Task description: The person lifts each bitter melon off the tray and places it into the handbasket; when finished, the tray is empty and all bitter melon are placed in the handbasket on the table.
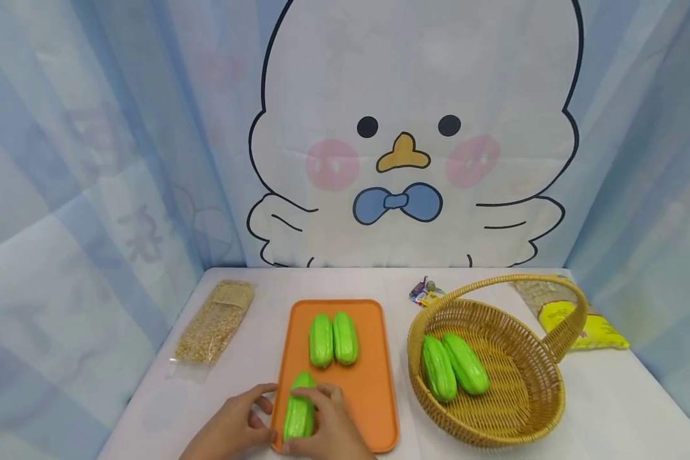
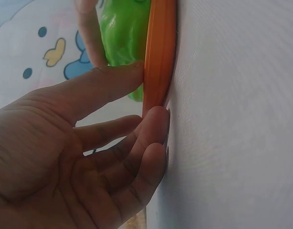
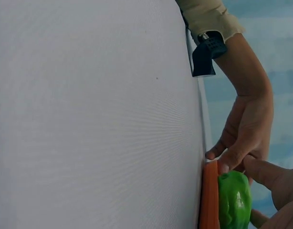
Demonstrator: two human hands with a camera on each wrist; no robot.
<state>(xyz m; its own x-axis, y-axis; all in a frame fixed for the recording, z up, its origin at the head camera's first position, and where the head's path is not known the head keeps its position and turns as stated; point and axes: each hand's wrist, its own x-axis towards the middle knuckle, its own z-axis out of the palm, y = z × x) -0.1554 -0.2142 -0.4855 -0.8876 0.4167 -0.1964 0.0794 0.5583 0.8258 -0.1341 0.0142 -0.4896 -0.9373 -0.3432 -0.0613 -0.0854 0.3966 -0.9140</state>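
Observation:
A bright green, lumpy bitter melon (image 1: 300, 415) lies lengthwise at the near left of an orange tray (image 1: 365, 409). My right hand (image 1: 335, 418) has thumb and fingers around this melon, which also shows in the right wrist view (image 3: 234, 200). At the tray's left rim, my left hand (image 1: 236, 421) grips the edge; in the left wrist view its thumb presses the orange rim (image 2: 158, 62) and the curled fingers sit low against the tabletop. Two more bitter melons (image 1: 321, 342) (image 1: 345, 338) lie side by side at the tray's far end.
Right of the tray stands a wicker basket (image 1: 514, 396) with a tall handle, two bitter melons (image 1: 464, 364) inside. A bag of grains (image 1: 218, 319) lies at left. Behind the basket are small colourful packets (image 1: 427, 292) and a yellow bag (image 1: 598, 329). Curtains surround the table.

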